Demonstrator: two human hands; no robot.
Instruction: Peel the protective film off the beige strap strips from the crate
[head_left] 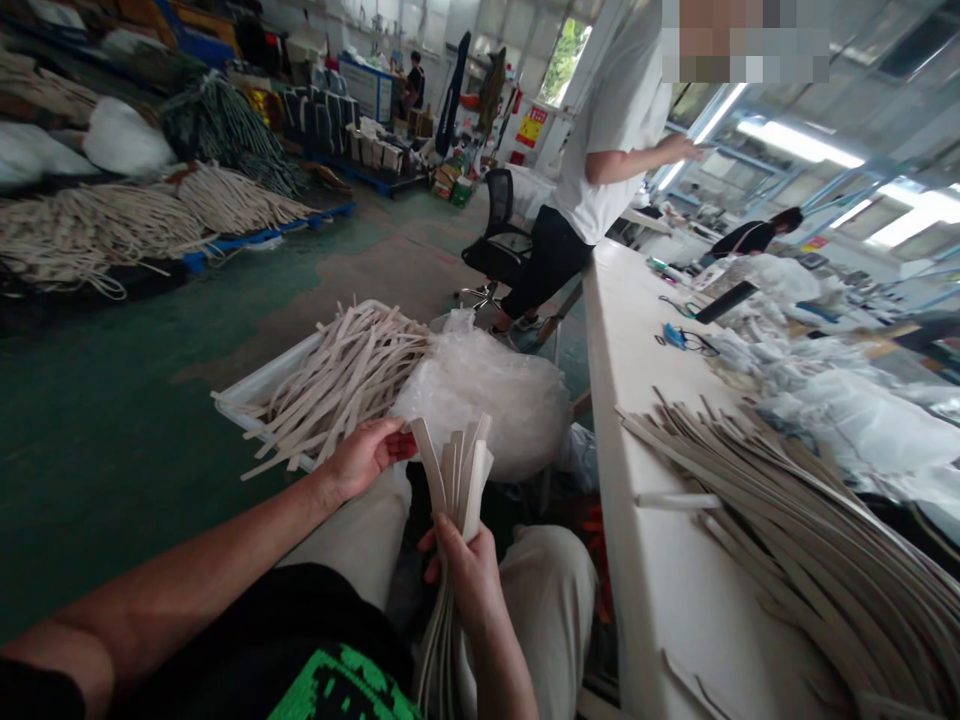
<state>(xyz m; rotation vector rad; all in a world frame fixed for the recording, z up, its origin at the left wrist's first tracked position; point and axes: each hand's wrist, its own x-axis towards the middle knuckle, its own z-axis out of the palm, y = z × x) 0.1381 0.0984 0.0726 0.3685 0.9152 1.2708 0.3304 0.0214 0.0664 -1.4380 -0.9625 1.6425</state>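
Note:
A bundle of beige flat strips (454, 470) stands upright over my lap, its upper ends fanned out and its lower ends hanging between my legs. My right hand (466, 570) is wrapped round the bundle at mid-length, thumb toward me. At the bundle's left side, my left hand (371, 455) has thumb and fingers closed at the top end of one strip (426, 450), which leans away from the others. The exact contact of those fingertips is partly hidden.
Ahead stand a white tray (262, 385) heaped with loose strips and a full clear plastic bag (495, 390). To my right a long white table (622, 560) carries more strips (795, 530). A person (615, 130) stands by an office chair (499, 240). Strip piles (112, 225) lie left.

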